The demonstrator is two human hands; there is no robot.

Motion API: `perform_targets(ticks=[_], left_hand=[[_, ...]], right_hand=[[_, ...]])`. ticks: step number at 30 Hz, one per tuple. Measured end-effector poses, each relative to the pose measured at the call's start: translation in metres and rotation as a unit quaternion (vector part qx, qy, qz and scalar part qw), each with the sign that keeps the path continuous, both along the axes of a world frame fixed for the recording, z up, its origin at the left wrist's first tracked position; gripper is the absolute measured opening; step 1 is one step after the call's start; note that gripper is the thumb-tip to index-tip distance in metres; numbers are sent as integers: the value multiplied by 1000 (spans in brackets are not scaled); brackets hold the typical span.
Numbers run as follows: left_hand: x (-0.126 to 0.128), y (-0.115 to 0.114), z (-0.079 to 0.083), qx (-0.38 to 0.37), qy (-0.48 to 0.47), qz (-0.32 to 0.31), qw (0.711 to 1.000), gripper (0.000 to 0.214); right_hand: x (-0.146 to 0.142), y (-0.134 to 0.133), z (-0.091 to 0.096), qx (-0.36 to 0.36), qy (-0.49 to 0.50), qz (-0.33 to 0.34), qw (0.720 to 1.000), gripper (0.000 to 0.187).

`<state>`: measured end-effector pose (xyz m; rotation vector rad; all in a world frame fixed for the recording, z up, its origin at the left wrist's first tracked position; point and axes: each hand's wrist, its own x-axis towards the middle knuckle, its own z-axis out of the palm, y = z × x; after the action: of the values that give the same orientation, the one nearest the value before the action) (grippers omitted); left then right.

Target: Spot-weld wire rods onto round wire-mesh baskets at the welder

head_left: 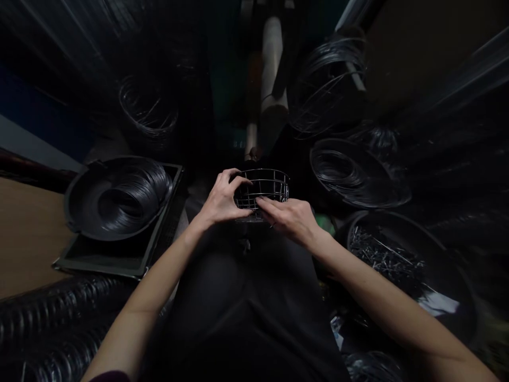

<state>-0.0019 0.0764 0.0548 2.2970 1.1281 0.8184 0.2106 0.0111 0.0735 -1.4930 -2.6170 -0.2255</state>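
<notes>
A small round wire basket [274,183] with an open grid of thin metal wires is held in front of me, above my lap. My left hand [225,199] grips its left side, thumb low on the near side and fingers curled over the rim. At the basket's near right side, my right hand [290,215] has its fingers pressed together against the wires. Whether a small piece of wire sits between those fingertips is too dark to make out. The underside of the basket is hidden.
On the left, a dark basin [85,204] with a wire coil [133,199] rests on a crate [107,260]. To the right stand a basin of short wire pieces [385,260] and another wire coil [338,170]. A pale upright post [272,58] rises ahead.
</notes>
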Motion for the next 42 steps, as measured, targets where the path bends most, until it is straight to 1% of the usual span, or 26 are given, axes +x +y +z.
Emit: perform_targets(ticks=[6, 9, 13, 17, 19, 23, 27, 31, 34, 38, 40, 42], left_hand=[[4, 16, 2, 15, -14, -6, 1000, 61], [4, 21, 1, 17, -12, -15, 1000, 62], [1, 16, 4, 12, -9, -10, 1000, 62], [-2, 12, 9, 3, -18, 3, 1000, 61], [-1, 17, 12, -2, -18, -1, 1000, 61], [2, 35, 16, -2, -19, 1, 1000, 64], [2, 47, 18, -4, -18, 5, 1000, 65], [1, 52, 18, -8, -11, -8, 1000, 65], [0, 54, 18, -15, -2, -13, 1000, 65], [0, 59, 20, -20, 0, -9, 1000, 66], [1, 64, 22, -14, 0, -6, 1000, 66], [3, 70, 24, -6, 1, 1, 1000, 66]], right_hand=[[4, 21, 4, 29, -18, 18, 999, 31], [3, 25, 7, 36, -30, 24, 999, 30], [0, 21, 11, 36, -29, 28, 999, 30], [1, 18, 15, 48, -5, 53, 997, 31], [0, 23, 17, 54, 1, 39, 998, 29], [-3, 39, 23, 45, -7, 0, 999, 30], [-6, 50, 28, 32, -12, -12, 999, 30], [-7, 50, 29, 2, -1, -35, 999, 30], [-6, 44, 26, -8, 37, -55, 998, 32], [-1, 39, 19, 34, 84, -108, 990, 27], [2, 43, 15, 59, 103, -129, 984, 25], [5, 50, 11, 73, 121, -137, 980, 24]])
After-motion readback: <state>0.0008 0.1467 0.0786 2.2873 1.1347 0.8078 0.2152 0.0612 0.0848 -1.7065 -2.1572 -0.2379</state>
